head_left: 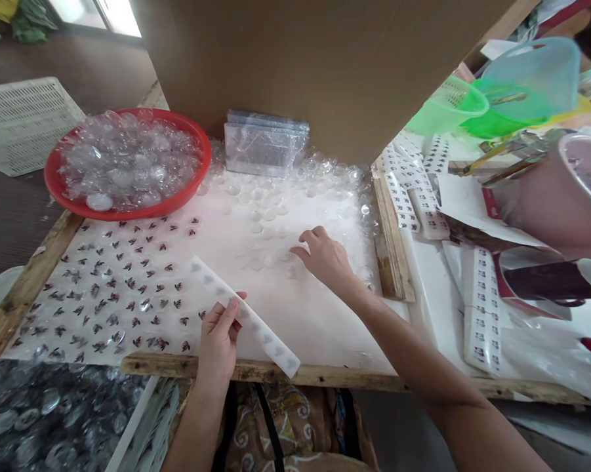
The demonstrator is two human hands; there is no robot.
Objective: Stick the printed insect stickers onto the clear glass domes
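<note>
My left hand (pixel 222 328) pinches a white strip (pixel 268 337) with a row of faint grey marks, held slanting over the front of the white work surface (pixel 295 311). Further right, my right hand (pixel 322 255) hovers over or touches the surface, thumb and fingers curved and apart, with nothing visible between them. Beside its fingertips lie several clear round discs (pixel 256 227). Left of the strip, many clear discs with small dark and red prints (pixel 135 322) are spread in rows.
A red basin (pixel 204 172) of clear discs stands at the back left, near a wrapped clear stack (pixel 265 145). Behind rises a cardboard panel (pixel 285 59). Wooden strips (pixel 391 249) edge the surface. Sticker strips (pixel 482 314), a dark mug (pixel 546 282) and a pink bucket (pixel 546 196) lie right.
</note>
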